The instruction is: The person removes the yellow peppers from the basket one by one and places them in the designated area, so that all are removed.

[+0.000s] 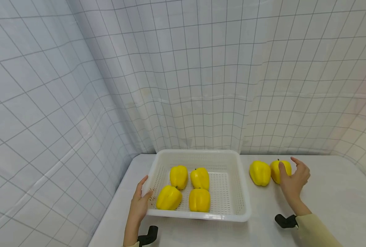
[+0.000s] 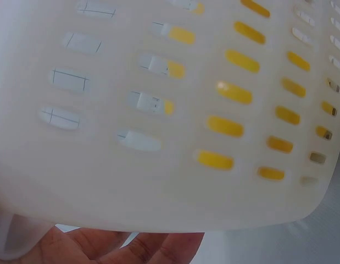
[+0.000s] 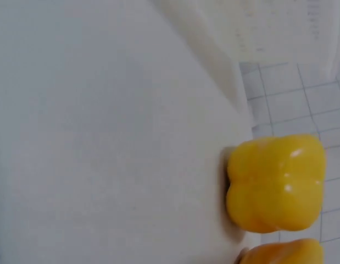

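My left hand (image 1: 139, 204) grips the left side of a white plastic basket (image 1: 246, 202), its thumb over the rim; in the left wrist view the fingers (image 2: 153, 250) show below the perforated wall. Inside the basket lie several yellow bell peppers (image 1: 199, 200), set roughly in two rows. On the table to the right, two more yellow peppers stand side by side. My right hand (image 1: 295, 180) is at the right-hand pepper (image 1: 275, 169), thumb and fingers spread and overlapping it in the head view. The other pepper (image 3: 277, 184) fills the lower right of the right wrist view.
A white table (image 1: 331, 192) carries everything. White grid-patterned curtain (image 1: 201, 85) hangs close behind the table and along its left side. Black wrist mounts (image 1: 285, 221) stick out from both forearms.
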A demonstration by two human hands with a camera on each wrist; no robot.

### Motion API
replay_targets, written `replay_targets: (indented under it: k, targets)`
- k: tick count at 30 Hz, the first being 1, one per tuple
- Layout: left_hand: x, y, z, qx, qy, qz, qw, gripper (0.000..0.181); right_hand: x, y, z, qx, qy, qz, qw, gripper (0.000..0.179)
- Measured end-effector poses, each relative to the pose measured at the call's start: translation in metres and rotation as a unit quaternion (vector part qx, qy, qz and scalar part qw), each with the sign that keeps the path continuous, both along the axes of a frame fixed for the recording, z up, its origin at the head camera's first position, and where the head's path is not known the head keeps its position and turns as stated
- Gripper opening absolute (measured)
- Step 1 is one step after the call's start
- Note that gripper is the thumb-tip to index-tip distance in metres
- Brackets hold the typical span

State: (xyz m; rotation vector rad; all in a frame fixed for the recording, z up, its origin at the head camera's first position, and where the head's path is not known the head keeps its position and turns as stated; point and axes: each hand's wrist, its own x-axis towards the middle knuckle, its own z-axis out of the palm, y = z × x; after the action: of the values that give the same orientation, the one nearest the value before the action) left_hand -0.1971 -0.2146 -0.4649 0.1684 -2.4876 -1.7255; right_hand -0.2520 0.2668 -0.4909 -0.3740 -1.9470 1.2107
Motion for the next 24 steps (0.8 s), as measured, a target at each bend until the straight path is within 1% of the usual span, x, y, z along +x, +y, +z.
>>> replay_targets:
  k: [3, 7, 11, 16, 19, 24]
  targets:
    - [0.001, 0.0, 0.001, 0.007, 0.003, -0.004, 1.0, 0.057, 0.001, -0.009, 0.008, 0.0, 0.034, 0.014, 0.9993, 0.039]
    - [0.0, 0.0, 0.001, 0.01, 0.005, -0.005, 0.9999, 0.057, 0.004, -0.023, 0.022, 0.004, 0.052, 0.047, 0.9976, 0.035]
    - [-0.001, 0.0, 0.0, 0.007, 0.004, 0.0, 1.0, 0.057, 0.009, -0.036, 0.036, 0.009, 0.062, 0.084, 0.9945, 0.031]
    - [-0.001, 0.001, -0.001, 0.002, 0.003, 0.003, 1.0, 0.057, 0.015, -0.051, 0.052, 0.005, 0.062, 0.119, 0.9909, 0.025]
    - [-0.001, 0.001, -0.001, 0.003, -0.003, 0.002, 1.0, 0.057, 0.019, -0.06, 0.061, 0.005, 0.057, 0.141, 0.9883, 0.022]
    - [-0.001, 0.0, -0.001, 0.003, -0.003, -0.001, 1.0, 0.058, 0.026, -0.073, 0.075, 0.013, 0.041, 0.18, 0.9826, 0.019]
